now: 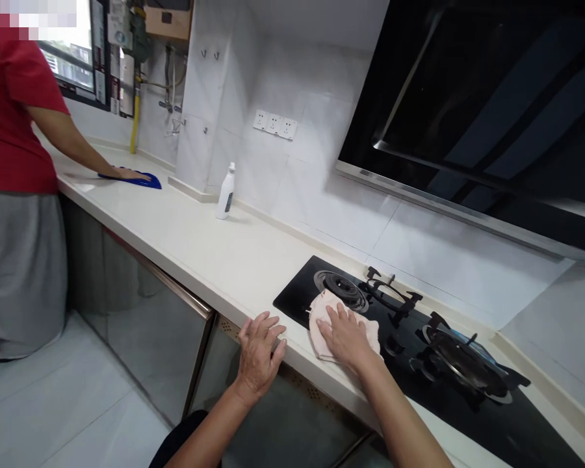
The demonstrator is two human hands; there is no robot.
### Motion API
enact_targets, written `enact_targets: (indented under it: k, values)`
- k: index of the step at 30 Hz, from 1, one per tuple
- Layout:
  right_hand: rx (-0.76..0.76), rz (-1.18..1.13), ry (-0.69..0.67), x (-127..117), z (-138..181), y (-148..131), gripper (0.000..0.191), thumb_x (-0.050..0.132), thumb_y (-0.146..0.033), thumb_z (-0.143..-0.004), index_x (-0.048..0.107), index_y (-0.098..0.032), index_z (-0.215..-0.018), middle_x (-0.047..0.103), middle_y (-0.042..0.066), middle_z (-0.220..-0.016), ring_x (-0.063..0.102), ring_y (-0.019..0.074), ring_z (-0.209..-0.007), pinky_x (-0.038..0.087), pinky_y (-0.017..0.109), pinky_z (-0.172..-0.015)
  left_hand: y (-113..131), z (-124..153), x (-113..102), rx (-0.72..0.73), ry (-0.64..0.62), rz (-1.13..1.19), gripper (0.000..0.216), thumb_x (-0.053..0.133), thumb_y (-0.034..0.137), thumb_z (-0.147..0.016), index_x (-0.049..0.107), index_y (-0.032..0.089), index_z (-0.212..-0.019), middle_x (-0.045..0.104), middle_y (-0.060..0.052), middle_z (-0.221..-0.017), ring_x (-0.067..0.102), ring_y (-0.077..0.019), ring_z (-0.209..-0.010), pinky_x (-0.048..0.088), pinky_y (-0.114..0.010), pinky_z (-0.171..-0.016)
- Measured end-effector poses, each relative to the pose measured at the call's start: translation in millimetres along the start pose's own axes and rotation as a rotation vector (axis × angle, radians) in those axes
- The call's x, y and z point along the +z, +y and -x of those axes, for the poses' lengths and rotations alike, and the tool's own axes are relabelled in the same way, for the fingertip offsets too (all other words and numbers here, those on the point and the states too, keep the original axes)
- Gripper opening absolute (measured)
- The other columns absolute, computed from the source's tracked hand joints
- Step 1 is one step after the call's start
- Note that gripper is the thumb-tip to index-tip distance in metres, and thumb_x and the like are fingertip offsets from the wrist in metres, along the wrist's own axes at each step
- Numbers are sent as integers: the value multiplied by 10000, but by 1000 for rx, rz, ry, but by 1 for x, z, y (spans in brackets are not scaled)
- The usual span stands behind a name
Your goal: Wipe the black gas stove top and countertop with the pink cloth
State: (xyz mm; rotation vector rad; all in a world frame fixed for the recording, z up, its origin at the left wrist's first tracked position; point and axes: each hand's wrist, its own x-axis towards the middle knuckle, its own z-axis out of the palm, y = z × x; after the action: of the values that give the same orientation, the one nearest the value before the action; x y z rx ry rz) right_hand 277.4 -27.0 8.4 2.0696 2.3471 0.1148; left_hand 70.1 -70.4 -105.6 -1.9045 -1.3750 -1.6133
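Note:
My right hand [345, 335] lies flat, fingers spread, pressing a pale pink cloth [322, 311] onto the front left part of a black glass gas hob [299, 300]. The cloth sits beside the left burner ring [342, 289]. My left hand [259, 351] rests on the front edge of the cream countertop [214, 247], fingers apart and bent over the edge, holding nothing. A loose black pan support [389, 296] lies between the two burners.
A white spray bottle [225, 191] stands near the tiled wall. At far left a person in a red shirt [10, 97] presses a hand on a blue cloth [139, 179]. A black range hood [482, 110] hangs above. The right burner [461, 364] keeps its support.

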Motion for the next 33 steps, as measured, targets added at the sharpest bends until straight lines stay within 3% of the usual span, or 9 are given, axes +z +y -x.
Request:
enact_targets:
  k: [11, 18, 25, 33]
  values:
    - [-59, -57, -25, -11, -68, -57, 755, 192, -649, -1013, 292, -181, -1597, 156, 169, -1685, 142, 448, -1518, 174, 659, -1167, 4, 0, -1, -11, 20, 22, 224, 462, 244, -1001, 665, 257, -1097, 695, -55, -1212, 518, -268, -1316, 224, -493, -1164]
    - [-258, -95, 4, -11, -61, -85, 731, 227, -644, -1011, 279, -219, -1603, 128, 132, -1698, 115, 438, -1525, 135, 683, -1170, 2, 0, 2, -2, 31, 2, 233, 460, 260, -1005, 666, 255, -1114, 694, -62, -1185, 525, -266, -1304, 214, -498, -1172]
    - [-418, -154, 38, -12, -31, -72, 579, 254, -582, -1037, 346, -365, -1566, 222, -1, -1687, 142, 327, -1541, 129, 626, -1203, 0, -3, -5, 40, -5, -39, 223, 452, 251, -1014, 658, 256, -1099, 690, -64, -1195, 530, -262, -1298, 221, -491, -1165]
    - [-263, -198, 60, -7, -16, -21, 632, 286, -651, -1010, 405, -333, -1543, 226, 42, -1685, 198, 394, -1521, 179, 632, -1187, -4, -5, -6, 53, -15, -55, 210, 461, 262, -1017, 648, 263, -1114, 693, -62, -1214, 537, -273, -1297, 223, -506, -1156]
